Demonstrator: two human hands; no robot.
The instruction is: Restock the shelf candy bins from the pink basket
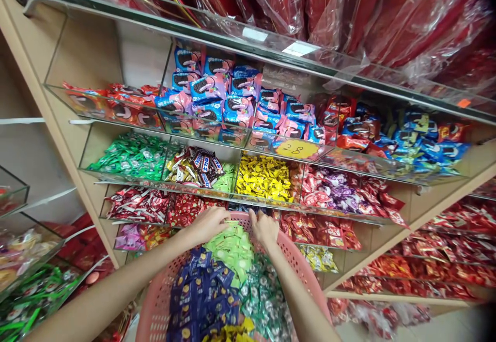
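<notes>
A pink plastic basket (306, 264) with a perforated wall stands before me, full of wrapped candies. My left hand (209, 223) is closed at the far rim, left of the middle. A short way to the right, my right hand (265, 229) grips the same rim. Between and below them lie light green candy packets (232, 249). Dark blue packets (201, 295) fill the basket's left side, and green-and-silver wrapped candies (263, 290) its right. Some yellow packets (232, 331) show at the bottom edge. My fingertips are partly hidden.
A wooden shelf unit with clear-walled bins rises behind the basket. Blue-and-pink snack packs (209, 88), green candies (132, 155) and yellow candies (263, 177) fill some bins. A yellow price tag (296, 149) reads 28. Red plastic-wrapped items (329, 11) lie on top.
</notes>
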